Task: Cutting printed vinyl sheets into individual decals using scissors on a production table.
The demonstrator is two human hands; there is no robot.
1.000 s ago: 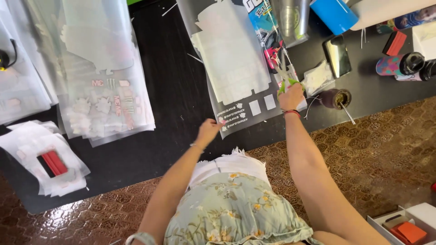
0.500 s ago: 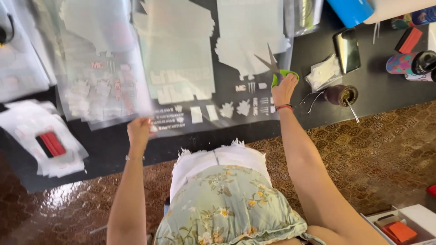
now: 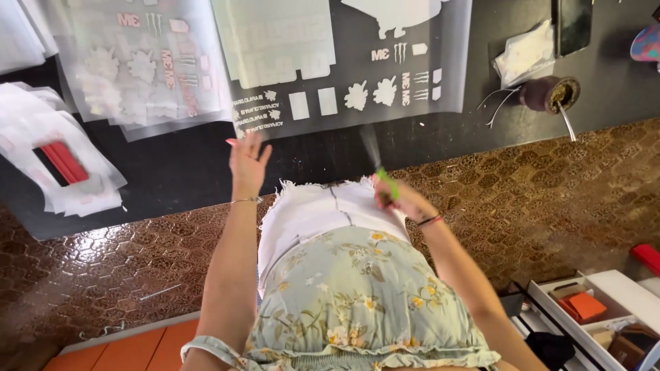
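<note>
My left hand (image 3: 247, 161) hangs open over the near edge of the black table (image 3: 172, 172), fingers spread, just below a clear film sheet (image 3: 344, 75) printed with white shapes. It touches nothing. My right hand (image 3: 399, 199) is pulled back close to my body and is shut on green-handled scissors (image 3: 380, 172), whose blades point up toward the sheet and are blurred. A second clear printed sheet (image 3: 148, 69) lies to the left of the first and overlaps it.
A white packet with a red strip (image 3: 62, 165) lies at the table's left. A brown cup with a metal straw (image 3: 550, 93), a crumpled paper (image 3: 526, 58) and a phone (image 3: 574, 24) sit at the right. A white tray of small items (image 3: 598, 309) stands on the patterned floor.
The clear sheet has slid left across the table. My left hand let go of it and is now lifted open. My right hand drew the scissors back from the sheet to my body.
</note>
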